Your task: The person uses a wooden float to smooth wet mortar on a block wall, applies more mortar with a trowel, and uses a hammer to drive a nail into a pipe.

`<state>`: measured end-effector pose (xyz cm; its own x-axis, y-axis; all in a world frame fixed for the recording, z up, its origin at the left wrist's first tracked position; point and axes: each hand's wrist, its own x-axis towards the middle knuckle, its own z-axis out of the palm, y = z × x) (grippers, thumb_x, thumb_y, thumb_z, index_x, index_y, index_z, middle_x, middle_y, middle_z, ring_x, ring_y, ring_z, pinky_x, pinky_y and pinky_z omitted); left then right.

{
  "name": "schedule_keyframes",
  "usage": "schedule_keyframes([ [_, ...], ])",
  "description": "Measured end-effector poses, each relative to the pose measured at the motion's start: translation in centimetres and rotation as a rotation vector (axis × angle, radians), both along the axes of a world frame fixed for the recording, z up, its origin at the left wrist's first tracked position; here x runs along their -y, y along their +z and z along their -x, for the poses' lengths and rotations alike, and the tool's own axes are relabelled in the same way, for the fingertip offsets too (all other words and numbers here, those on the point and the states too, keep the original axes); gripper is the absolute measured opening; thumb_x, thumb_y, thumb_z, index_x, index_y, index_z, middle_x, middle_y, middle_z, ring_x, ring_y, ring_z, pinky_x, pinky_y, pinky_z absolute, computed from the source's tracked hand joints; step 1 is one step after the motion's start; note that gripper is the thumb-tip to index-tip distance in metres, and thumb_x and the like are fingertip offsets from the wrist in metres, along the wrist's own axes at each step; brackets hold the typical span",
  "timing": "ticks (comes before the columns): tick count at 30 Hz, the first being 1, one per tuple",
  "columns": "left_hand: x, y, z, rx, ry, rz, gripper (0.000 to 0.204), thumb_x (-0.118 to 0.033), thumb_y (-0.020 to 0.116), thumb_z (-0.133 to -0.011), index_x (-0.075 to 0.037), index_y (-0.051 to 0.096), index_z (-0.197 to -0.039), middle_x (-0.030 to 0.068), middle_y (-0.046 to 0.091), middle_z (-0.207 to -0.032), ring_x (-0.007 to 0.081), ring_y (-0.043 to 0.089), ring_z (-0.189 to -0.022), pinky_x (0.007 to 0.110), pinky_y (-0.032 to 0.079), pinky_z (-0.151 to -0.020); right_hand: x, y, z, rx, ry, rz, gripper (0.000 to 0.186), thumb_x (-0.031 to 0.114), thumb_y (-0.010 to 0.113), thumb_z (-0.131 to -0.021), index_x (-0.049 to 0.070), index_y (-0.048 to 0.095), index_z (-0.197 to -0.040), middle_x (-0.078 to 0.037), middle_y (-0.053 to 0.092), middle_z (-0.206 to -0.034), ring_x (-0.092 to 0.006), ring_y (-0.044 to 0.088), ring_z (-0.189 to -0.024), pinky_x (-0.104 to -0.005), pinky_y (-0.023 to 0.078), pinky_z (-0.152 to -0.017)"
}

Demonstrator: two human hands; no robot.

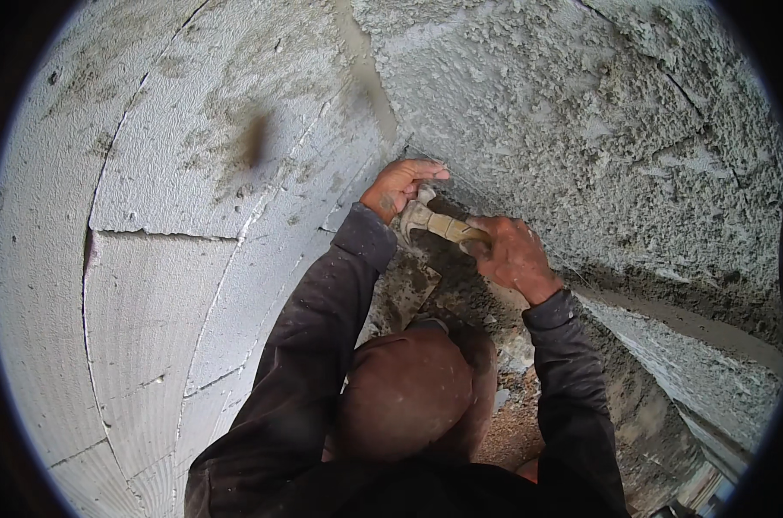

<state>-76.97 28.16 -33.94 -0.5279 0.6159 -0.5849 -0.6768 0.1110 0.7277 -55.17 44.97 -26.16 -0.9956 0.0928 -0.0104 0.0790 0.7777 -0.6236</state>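
Note:
My right hand is wrapped around the yellowish handle of a claw hammer. The hammer's pale, worn head is close beside my left hand. That left hand is at the inner corner where two walls meet, its fingers drawn together and pointing right. Whatever may be between them is too small or hidden to make out. Smooth pale block wall lies to the left of the hands. Rough, mortar-coated wall rises beyond and to the right.
My bent knee is below the hands, between my forearms. Dirt and rubble cover the ground beside it. A ledge runs along the base of the right wall. Thin joints and a chipped edge mark the left blocks.

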Motion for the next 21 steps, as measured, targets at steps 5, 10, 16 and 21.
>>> schedule_keyframes([
  [5,0.0,0.5,-0.2,0.072,0.034,-0.034,0.029,-0.02,0.071,-0.094,-0.004,0.07,-0.118,0.0049,0.076,-0.114,0.0015,0.045,-0.059,0.016,0.031,-0.048,0.0,-1.5,0.0,0.025,-0.101,-0.06,0.037,0.029,0.072,-0.089,0.011,0.072,-0.121,-0.018,0.072,-0.109,-0.04,0.068,-0.103,-0.054,0.054,-0.088],
  [10,1.0,-0.1,-0.1,0.105,0.059,-0.047,0.03,-0.016,0.068,-0.097,0.002,0.067,-0.12,0.0139,0.072,-0.128,0.0016,0.049,-0.061,0.017,0.033,-0.045,-0.2,-0.4,-0.2,0.125,-0.009,0.054,0.035,0.03,0.072,-0.09,0.011,0.072,-0.119,-0.018,0.071,-0.112,-0.0396,0.067,-0.105,-0.0567,0.052,-0.089],
  [16,-0.1,-0.7,-0.4,0.093,0.01,0.003,0.032,-0.017,0.069,-0.095,0.001,0.067,-0.121,0.01,0.075,-0.121,0.0015,0.043,-0.055,0.017,0.037,-0.048,-0.5,-0.3,0.1,-0.106,-0.077,-0.043,0.033,0.026,0.072,-0.089,0.01,0.073,-0.117,-0.018,0.072,-0.094,-0.0412,0.07,-0.087,-0.0544,0.056,-0.077],
  [21,-0.5,-1.0,-0.3,0.111,0.098,-0.048,0.029,-0.016,0.071,-0.093,0.0,0.068,-0.118,0.0084,0.076,-0.117,0.0014,0.039,-0.053,0.016,0.039,-0.051,-0.7,0.1,-0.3,-0.133,-0.056,-0.098,0.033,0.023,0.072,-0.088,0.006,0.074,-0.116,-0.019,0.073,-0.088,-0.041,0.071,-0.08,-0.0524,0.057,-0.074],
])
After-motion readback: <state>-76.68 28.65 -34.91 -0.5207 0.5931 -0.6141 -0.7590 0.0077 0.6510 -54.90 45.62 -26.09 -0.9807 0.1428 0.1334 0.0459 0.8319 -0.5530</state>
